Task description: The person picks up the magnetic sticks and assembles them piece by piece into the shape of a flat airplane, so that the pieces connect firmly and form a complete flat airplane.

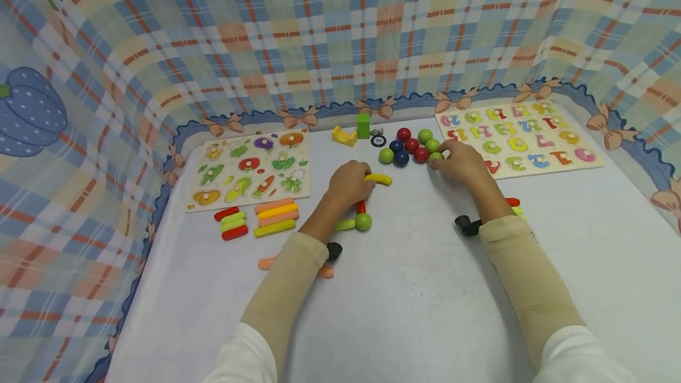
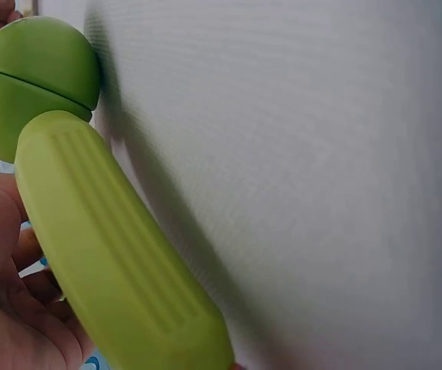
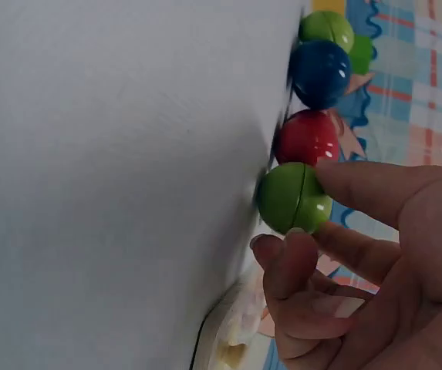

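Note:
In the head view my left hand is low over the table, its fingers round the near end of a curved yellow stick. A red stick, a yellow-green stick and a green ball lie beside that hand. The left wrist view shows this green ball and yellow-green stick large, partly covering the left hand. My right hand pinches another green ball between thumb and fingers, at the end of a cluster of red, blue and green balls.
A vegetable puzzle board lies at the left, a number puzzle board at the right. Several coloured sticks lie in rows near the left board. A green block and a yellow curved block stand at the back, before the plaid curtain.

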Tool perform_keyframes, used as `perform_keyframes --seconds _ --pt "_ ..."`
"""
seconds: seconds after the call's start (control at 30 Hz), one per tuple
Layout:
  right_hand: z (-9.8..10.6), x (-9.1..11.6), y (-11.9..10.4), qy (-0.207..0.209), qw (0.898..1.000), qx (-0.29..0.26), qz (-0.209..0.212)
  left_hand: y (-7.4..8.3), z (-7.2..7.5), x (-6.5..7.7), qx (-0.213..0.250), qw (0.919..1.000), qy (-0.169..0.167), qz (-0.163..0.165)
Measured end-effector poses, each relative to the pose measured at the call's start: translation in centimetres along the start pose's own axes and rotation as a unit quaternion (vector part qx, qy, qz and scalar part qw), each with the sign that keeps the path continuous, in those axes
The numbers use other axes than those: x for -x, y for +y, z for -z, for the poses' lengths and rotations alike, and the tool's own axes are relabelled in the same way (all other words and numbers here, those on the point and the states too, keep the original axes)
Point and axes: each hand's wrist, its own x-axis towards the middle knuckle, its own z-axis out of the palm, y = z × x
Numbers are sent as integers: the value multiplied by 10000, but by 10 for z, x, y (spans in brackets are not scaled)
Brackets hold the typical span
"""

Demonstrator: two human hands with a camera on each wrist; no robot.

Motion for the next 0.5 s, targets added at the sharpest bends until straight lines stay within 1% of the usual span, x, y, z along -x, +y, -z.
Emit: perform_keyframes --seconds 0.07,0.1,0.2,0.3,0.37,0.43,0.5 --pt "-1 0 -2 -25 10000 89 -8 -1 0 1 28 10000 33 -30" --pt "-1 1 -3 -118 9999 72 -44 -1 0 1 61 9999 66 -51" --pt "-3 6 -7 -576 9983 -27 -100 -4 -1 2 217 9996 152 -122" --pt "-7 13 -12 -1099 9936 -204 155 -6 0 2 354 9990 195 -196" --pt "-11 17 -17 -1311 9901 -316 400 -6 -1 2 416 9987 195 -229" --pt "-17 20 -21 -1387 9875 -395 634 -6 -1 2 444 9985 189 -239" --pt "-23 21 -27 -1383 9865 -442 753 -7 -1 2 469 9984 186 -250"
